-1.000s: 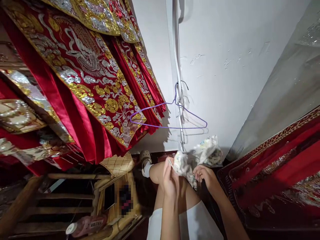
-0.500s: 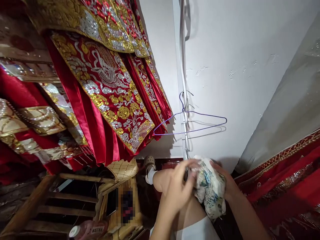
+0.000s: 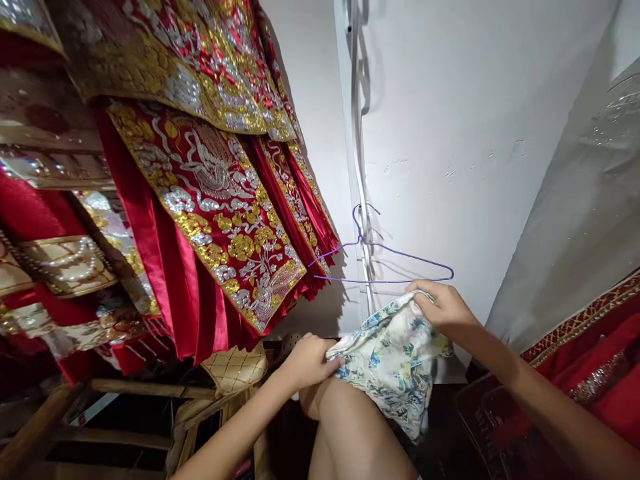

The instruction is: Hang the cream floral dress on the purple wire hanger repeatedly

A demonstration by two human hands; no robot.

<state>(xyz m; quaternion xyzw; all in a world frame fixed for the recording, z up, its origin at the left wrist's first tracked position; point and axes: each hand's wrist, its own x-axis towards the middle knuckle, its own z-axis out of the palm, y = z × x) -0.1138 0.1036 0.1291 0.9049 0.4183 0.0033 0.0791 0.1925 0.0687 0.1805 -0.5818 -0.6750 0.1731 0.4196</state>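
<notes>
A white garment (image 3: 393, 350) with a blue, green and yellow floral print is stretched between my hands above my knees. My left hand (image 3: 311, 360) pinches its left edge. At its upper right corner, my right hand (image 3: 443, 307) grips the cloth with thumb and fingers. The garment's exact kind is hard to make out; its lower part hangs loose in folds. Just above it, a purple wire hanger (image 3: 400, 253) hangs from a white rail (image 3: 356, 133) along the wall, bearing nothing. My right hand is close under the hanger's lower bar.
Red costumes with gold and silver embroidery (image 3: 240, 247) hang on the left, overlapping the hanger's left end. Below them stands a bamboo chair (image 3: 135, 393). Red fabric (image 3: 595, 360) and a clear plastic sheet (image 3: 575, 173) are at the right. A white wall (image 3: 440, 100) lies behind.
The garment was bunched between both hands and is now spread out. My left hand moved left, and my right hand moved up toward the hanger. The view has shifted slightly.
</notes>
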